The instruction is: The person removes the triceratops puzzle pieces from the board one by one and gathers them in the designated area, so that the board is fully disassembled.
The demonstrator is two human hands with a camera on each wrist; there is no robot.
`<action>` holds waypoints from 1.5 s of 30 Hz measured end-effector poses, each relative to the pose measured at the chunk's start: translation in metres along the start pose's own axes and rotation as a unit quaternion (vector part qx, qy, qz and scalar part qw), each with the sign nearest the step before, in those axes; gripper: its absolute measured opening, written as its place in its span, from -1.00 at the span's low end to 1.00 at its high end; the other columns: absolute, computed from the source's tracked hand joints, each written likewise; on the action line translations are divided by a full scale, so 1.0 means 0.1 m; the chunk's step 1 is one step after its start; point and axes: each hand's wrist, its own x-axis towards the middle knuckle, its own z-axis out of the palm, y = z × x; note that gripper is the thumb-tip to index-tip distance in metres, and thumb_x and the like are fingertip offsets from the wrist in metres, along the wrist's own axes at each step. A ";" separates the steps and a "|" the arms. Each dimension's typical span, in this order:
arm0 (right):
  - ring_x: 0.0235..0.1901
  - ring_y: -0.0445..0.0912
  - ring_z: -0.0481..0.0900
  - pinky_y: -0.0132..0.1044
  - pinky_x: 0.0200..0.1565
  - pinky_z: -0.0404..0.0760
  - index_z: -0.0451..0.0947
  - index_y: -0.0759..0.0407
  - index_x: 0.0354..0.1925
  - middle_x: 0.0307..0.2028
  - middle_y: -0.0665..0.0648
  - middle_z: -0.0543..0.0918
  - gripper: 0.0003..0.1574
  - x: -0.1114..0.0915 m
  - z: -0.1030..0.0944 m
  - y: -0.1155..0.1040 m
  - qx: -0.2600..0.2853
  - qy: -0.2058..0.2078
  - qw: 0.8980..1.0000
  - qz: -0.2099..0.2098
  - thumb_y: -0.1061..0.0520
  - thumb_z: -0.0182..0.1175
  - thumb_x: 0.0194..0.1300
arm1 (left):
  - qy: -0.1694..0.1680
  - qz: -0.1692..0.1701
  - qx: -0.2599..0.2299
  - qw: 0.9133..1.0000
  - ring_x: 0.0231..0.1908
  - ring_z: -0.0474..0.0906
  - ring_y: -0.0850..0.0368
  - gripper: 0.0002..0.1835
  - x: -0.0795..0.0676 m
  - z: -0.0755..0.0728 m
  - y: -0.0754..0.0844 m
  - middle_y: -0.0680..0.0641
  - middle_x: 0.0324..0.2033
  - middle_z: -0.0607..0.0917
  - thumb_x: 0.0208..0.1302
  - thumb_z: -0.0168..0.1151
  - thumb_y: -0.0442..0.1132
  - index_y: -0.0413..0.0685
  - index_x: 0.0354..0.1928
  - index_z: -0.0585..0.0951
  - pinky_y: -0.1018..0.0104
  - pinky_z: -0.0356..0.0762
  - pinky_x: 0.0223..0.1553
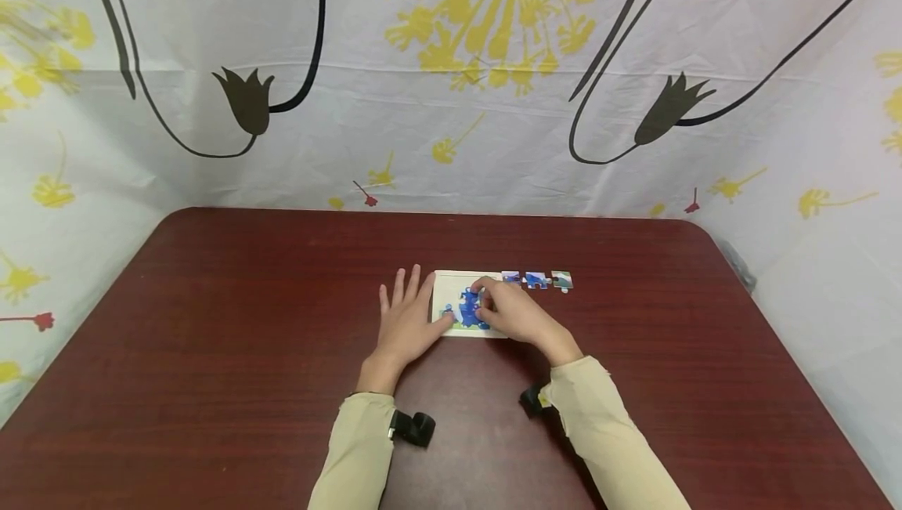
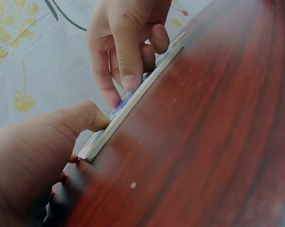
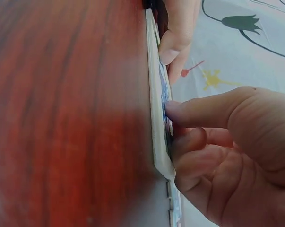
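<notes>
A shallow white-framed jigsaw tray (image 1: 451, 280) lies flat on the table, with joined blue and green puzzle pieces (image 1: 468, 310) inside. My left hand (image 1: 403, 326) lies along its left side, fingers straight and spread; in the left wrist view its thumb (image 2: 88, 117) presses on the tray's near corner. My right hand (image 1: 523, 312) reaches over the right part of the tray. Its thumb and index finger are bent around a puzzle piece at the picture's right edge, and the thumb (image 3: 180, 111) touches the picture. The other fingers curl under and hide part of that piece.
Three loose puzzle pieces lie in a row right of the tray: one partly behind my right hand (image 1: 510, 277), a blue middle piece (image 1: 535, 280) and a greenish piece (image 1: 561, 279). The dark red table (image 1: 282, 322) ends at a patterned white cloth (image 1: 303, 173).
</notes>
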 end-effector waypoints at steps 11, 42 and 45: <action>-0.59 -0.18 0.32 -0.30 -0.46 0.36 0.35 0.27 -0.05 -0.47 0.03 0.44 -0.64 0.00 0.02 0.05 0.025 -0.004 0.999 -0.023 0.30 0.21 0.20 | -0.001 -0.003 0.002 1.000 0.40 -0.30 -0.12 -0.16 0.00 -0.02 0.02 -0.17 0.41 -0.01 0.15 0.13 0.15 -0.04 0.41 0.16 -0.18 -0.43 0.27; -0.56 -0.15 0.35 -0.29 -0.46 0.39 0.40 0.25 -0.11 -0.39 0.09 0.51 -0.63 -0.05 -0.21 0.09 0.010 0.073 0.997 0.017 0.23 0.29 0.12 | 0.001 0.001 -0.006 1.000 0.40 -0.31 -0.12 -0.16 -0.01 -0.01 0.00 -0.17 0.42 -0.02 0.16 0.13 0.15 -0.03 0.42 0.15 -0.17 -0.45 0.27; -0.59 -0.13 0.34 -0.28 -0.50 0.38 0.40 0.22 -0.13 -0.38 0.11 0.51 -0.63 -0.10 -0.33 0.18 0.022 0.085 0.996 0.035 0.23 0.30 0.10 | 0.006 0.004 -0.010 1.000 0.40 -0.31 -0.11 -0.16 -0.02 0.00 0.00 -0.16 0.42 -0.02 0.15 0.14 0.15 -0.03 0.42 0.15 -0.17 -0.45 0.27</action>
